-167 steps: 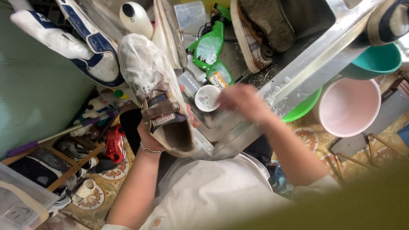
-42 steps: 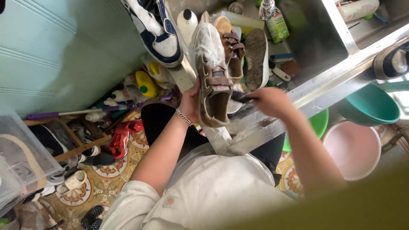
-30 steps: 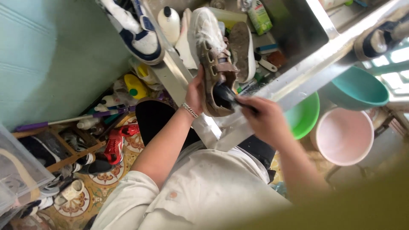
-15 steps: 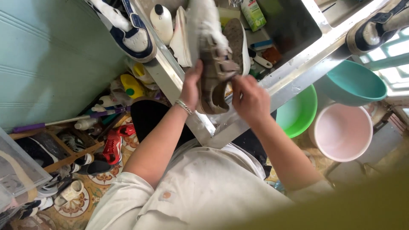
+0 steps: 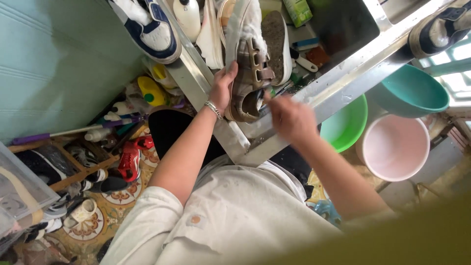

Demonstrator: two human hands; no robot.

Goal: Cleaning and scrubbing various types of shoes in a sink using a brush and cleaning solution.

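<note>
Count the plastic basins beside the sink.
3: a green basin under the metal sink edge, a teal basin to its right, a pink basin below both. Others may be hidden.

Bright daylight from the right, motion-blurred right hand [image 5: 289, 115], tilted wide-angle distortion

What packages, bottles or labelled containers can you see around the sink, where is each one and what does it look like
Green carton: top edge, on the sink rim behind the shoe held by the left hand; boxy, green with pale print.
White bottle: top, left of the held shoe, beside the blue and white sneaker; rounded, white, dark cap.
Yellow bottle: on the floor below the counter; yellow with a green spot.
No signs or screens show.
</note>
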